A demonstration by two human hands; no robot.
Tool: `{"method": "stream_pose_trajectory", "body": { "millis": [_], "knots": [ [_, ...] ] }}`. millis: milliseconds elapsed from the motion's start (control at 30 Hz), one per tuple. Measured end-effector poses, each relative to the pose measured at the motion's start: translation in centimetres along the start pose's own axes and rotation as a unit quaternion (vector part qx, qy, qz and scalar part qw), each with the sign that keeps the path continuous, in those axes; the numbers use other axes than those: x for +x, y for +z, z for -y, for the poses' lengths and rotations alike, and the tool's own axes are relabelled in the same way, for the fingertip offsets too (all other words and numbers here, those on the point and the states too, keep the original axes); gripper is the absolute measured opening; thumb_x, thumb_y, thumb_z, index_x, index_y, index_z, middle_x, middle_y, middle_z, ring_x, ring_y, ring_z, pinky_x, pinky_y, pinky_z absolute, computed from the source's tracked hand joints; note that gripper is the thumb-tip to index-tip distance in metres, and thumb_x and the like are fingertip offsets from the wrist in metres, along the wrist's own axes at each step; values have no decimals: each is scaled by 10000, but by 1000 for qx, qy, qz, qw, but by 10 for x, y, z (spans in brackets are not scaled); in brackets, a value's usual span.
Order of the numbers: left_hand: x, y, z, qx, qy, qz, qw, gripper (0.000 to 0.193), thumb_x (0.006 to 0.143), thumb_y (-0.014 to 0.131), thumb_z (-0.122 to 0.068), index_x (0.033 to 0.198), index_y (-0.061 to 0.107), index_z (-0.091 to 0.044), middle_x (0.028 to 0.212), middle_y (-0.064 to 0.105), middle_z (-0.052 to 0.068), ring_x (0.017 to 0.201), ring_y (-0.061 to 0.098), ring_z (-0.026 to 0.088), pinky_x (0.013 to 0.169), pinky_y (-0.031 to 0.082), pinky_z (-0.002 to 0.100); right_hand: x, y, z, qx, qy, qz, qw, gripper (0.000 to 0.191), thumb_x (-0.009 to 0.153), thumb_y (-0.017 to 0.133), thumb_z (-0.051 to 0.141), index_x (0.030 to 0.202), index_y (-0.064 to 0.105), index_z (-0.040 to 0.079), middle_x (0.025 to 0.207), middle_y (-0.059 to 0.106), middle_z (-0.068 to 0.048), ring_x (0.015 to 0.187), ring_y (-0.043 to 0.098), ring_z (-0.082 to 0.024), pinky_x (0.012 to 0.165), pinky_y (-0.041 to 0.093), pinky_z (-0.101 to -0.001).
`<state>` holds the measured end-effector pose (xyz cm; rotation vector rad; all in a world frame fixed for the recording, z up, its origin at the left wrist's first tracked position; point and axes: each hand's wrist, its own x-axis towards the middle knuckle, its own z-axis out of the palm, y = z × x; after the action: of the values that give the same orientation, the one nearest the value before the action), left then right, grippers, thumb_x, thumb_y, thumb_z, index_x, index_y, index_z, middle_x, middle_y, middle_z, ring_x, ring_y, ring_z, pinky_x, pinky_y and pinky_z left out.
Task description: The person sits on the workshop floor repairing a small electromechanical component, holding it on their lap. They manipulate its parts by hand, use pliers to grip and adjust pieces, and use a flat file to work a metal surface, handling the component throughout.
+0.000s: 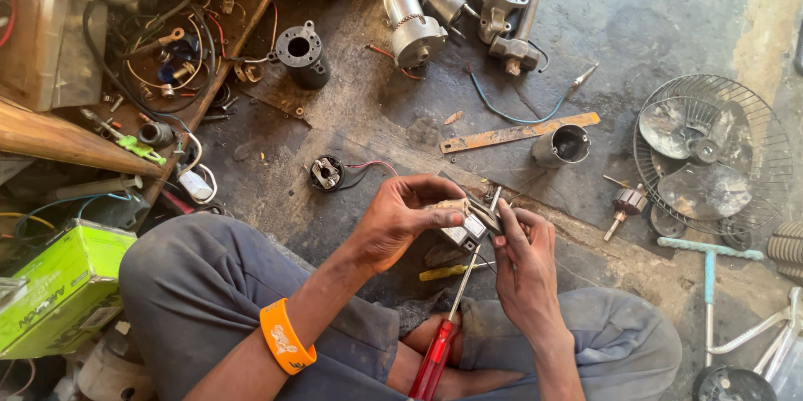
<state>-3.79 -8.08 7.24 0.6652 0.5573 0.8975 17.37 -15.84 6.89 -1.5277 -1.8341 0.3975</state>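
Left hand point(400, 221) closed around small grey switch block point(465, 230), thumb and fingers pinching its top, block held above lap between both hands. Right hand point(523, 263) gripped red-handled screwdriver point(452, 313), fingers wrapped on shaft, tip touching block's upper right edge. Handle hung down toward crossed legs. Orange wristband point(286, 337) sat on left forearm. Fan guard point(711, 154) lay on floor well right; small motor part point(326, 173) with red wire sat near, beyond left hand.

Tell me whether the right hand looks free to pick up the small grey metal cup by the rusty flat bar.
Probably not: the right hand grips a red-handled screwdriver; the cup lies unobstructed.
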Motion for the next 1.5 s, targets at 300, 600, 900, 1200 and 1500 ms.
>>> {"method": "stream_pose_trajectory", "body": {
  "millis": [300, 600, 900, 1200, 1500],
  "knots": [
    [-1, -1, -2, 90, 22, -52, 994, 301, 794, 859, -13, 1077, 768, 37, 1005, 782, 103, 927, 720, 125, 880, 584, 272, 1, -4, 7, 14, 51, 60, 997, 519, 952, 645, 121, 1461, 543, 133, 1168, 625, -147, 1011, 659, -321, 824, 534, -423],
    [0, 5, -4, 108, 37, -64, 991, 288, 803, 846, -2, 1077, 767, 40, 1002, 783, 94, 920, 722, 119, 862, 588, 263, 1, -2, 11, -3, 70, 62, 996, 526, 987, 597, 115, 1504, 505, 153, 1176, 621, -150, 1010, 650, -330, 814, 531, -424],
    [-2, 7, -4, 64, 11, -28, 997, 241, 915, 782, -100, 1105, 761, 46, 972, 776, 107, 870, 740, 157, 824, 612, 295, -1, 0, 0, 58, 37, 55, 996, 559, 982, 568, 18, 1529, 476, 88, 1260, 560, -172, 1158, 539, -310, 1022, 440, -389],
    [1, 5, -1, 37, -19, -65, 997, 230, 939, 754, -136, 1073, 757, 50, 931, 769, 115, 813, 751, 180, 766, 638, 328, 1, -1, 5, 79, 61, 81, 992, 541, 986, 563, 22, 1517, 488, 92, 1222, 568, -170, 1132, 563, -309, 996, 454, -383],
    [0, -1, -5, 30, -87, -80, 993, 310, 970, 693, -267, 1035, 720, 35, 908, 759, 140, 795, 757, 209, 756, 650, 364, 5, -4, 19, 66, 141, 145, 977, 547, 964, 594, 107, 1501, 500, 152, 1019, 623, -163, 926, 653, -346, 811, 516, -402]
  ]
}}
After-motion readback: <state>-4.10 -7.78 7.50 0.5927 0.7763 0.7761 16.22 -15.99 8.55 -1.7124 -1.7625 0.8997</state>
